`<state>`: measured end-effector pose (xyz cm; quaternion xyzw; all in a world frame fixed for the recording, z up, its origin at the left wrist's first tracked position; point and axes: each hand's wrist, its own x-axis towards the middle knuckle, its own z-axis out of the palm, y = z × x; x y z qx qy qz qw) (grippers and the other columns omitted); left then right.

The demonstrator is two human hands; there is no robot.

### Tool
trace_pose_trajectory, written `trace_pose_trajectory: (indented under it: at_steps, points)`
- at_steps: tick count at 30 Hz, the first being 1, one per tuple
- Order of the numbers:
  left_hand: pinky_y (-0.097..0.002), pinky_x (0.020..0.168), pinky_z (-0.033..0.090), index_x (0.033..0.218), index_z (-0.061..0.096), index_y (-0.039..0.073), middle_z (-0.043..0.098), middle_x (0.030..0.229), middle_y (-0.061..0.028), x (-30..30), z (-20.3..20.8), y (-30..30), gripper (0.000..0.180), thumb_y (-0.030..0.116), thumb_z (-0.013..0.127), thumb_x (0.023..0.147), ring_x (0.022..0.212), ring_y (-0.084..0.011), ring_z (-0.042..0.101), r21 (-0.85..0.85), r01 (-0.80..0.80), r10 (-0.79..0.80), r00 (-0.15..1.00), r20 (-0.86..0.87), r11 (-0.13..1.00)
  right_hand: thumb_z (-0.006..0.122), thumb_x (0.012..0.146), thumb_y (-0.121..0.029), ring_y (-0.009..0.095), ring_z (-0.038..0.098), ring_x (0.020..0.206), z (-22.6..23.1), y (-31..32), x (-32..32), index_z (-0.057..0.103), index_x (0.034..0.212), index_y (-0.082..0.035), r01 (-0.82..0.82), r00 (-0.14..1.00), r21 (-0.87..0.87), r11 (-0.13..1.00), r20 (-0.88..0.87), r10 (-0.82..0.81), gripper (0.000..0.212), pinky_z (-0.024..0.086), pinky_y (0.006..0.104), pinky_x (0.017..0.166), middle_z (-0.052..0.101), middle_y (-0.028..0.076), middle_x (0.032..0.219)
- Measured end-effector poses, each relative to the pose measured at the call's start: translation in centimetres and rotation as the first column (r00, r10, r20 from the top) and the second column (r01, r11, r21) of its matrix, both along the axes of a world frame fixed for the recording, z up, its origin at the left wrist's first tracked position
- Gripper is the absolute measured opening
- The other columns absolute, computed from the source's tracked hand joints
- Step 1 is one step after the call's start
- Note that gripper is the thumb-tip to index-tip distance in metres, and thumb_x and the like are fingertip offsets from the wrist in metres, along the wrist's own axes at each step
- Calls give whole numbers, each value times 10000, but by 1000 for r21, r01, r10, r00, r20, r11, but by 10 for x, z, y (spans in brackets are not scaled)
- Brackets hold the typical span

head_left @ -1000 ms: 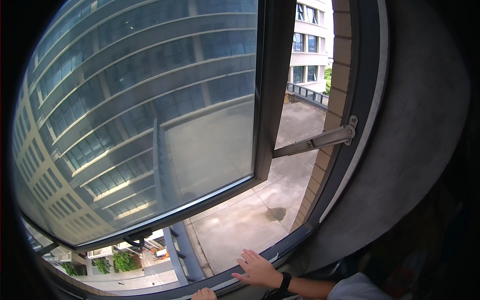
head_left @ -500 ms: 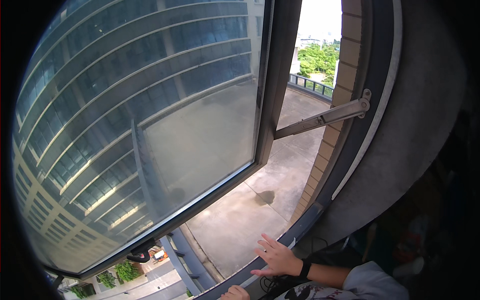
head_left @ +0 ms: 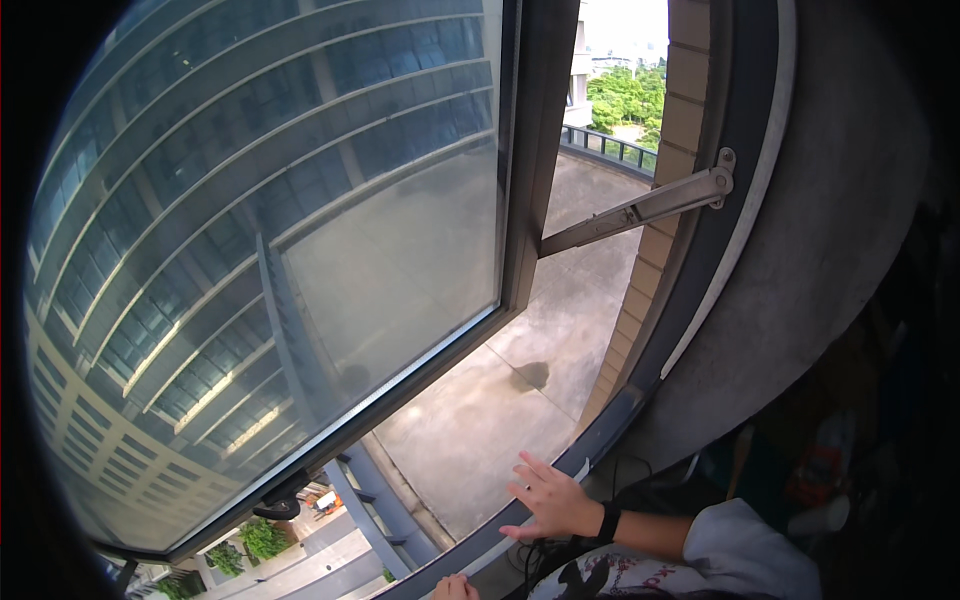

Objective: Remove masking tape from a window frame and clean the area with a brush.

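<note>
"Main thing?"
"Window sash (head_left: 390, 260), swung outward, left and far of both hands. Glass in a dark metal frame: probably heavy and stiff, pane slick and fragile."
"Where to hold?"
"I'd take the dark handle (head_left: 278, 508) on its near bottom edge, or the frame, not the pane. Metal stay (head_left: 640, 212) on the right likely adds drag."
"Fingers?"
"Right hand (head_left: 548, 503): spread, nothing held, at the window surround (head_left: 607, 428); contact unclear. Left hand (head_left: 456, 588): cut off at the near edge, can't tell how its fingers stand."
"Containers?"
"Maybe a pale cup (head_left: 820, 517) in the dark, right of the right hand. Too murky to be sure; contents not visible."
</note>
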<state>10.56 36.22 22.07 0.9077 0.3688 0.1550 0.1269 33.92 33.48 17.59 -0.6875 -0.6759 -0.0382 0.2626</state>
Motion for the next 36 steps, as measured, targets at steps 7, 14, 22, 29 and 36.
trace_pose_trajectory:
  at_steps: [7,14,22,29,36]
  points:
    - [-388,550,428,805,565,46,547,716,-126,2,2,0,66,109,565,784,633,-313,550,-77,-64,65,998,7,995,536,734,-583,380,412,1144,0,0,2,567,887,-4,-4,1000,-5,1000,21,4,600,367,380,944,523,205,1033]
    - [-383,569,446,745,568,41,553,701,-122,0,14,8,64,69,621,724,644,-304,559,-196,-101,125,986,114,975,554,733,-555,382,399,1160,-1,0,0,568,913,-2,1,1000,-38,999,10,0,582,365,387,945,514,202,1057]
    - [-401,552,434,788,526,52,513,681,-139,6,-1,5,91,126,567,756,632,-317,533,-35,-79,77,996,-47,996,554,737,-522,383,412,1151,-4,0,1,571,905,-3,11,1000,-31,999,20,-10,545,370,377,941,521,201,1041]
    - [-335,519,445,820,496,75,496,722,-67,14,-5,3,134,168,561,749,648,-226,539,192,100,-32,944,-330,976,563,737,-493,381,414,1146,-5,1,-1,564,881,1,14,1000,-37,999,2,-14,515,367,373,944,522,202,1033]
    - [-285,500,426,867,514,89,483,722,-20,17,2,6,129,162,521,762,649,-159,533,278,220,-57,868,-494,935,569,734,-423,381,428,1125,-4,3,-2,560,859,3,17,1000,-9,1000,-8,-17,444,374,374,937,519,208,1018]
